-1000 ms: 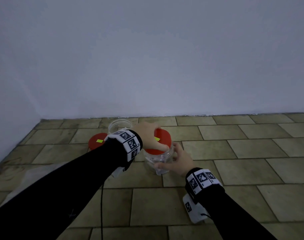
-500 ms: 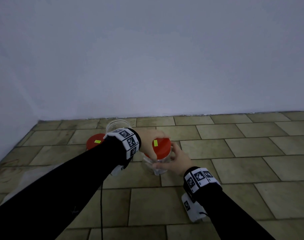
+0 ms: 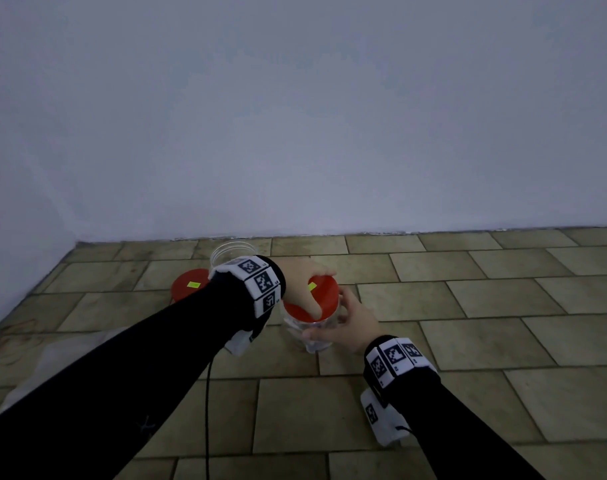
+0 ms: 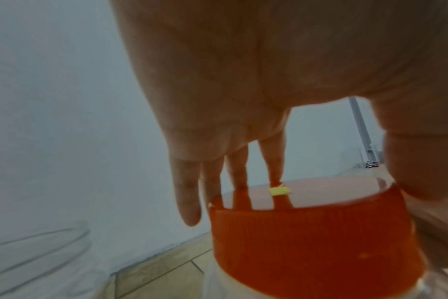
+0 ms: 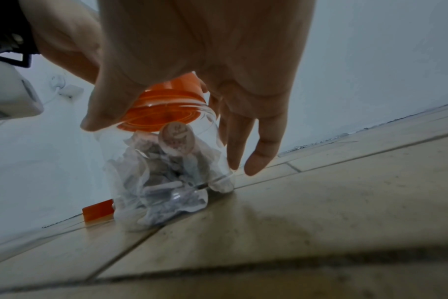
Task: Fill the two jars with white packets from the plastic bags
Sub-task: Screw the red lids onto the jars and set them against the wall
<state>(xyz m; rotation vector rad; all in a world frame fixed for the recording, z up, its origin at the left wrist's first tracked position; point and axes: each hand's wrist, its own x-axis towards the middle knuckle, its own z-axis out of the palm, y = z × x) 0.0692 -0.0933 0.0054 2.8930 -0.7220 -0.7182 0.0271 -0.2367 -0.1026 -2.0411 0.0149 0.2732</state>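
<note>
Left hand (image 3: 300, 289) has shifted on the red lid (image 3: 321, 297) since a second ago, its grip now curled over the rim. Right hand (image 3: 355, 325) grips the packet-filled jar (image 5: 171, 172), standing on the tiled floor (image 3: 433, 393). Second jar (image 3: 231, 252) sits open behind, its lid (image 3: 187, 287) beside it.

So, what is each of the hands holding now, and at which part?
The left hand grips the red lid by its rim. The right hand holds the clear jar by its side wall, below the lid.

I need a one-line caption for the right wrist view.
Right hand steadies a packet-filled clear jar under its red lid.
</note>
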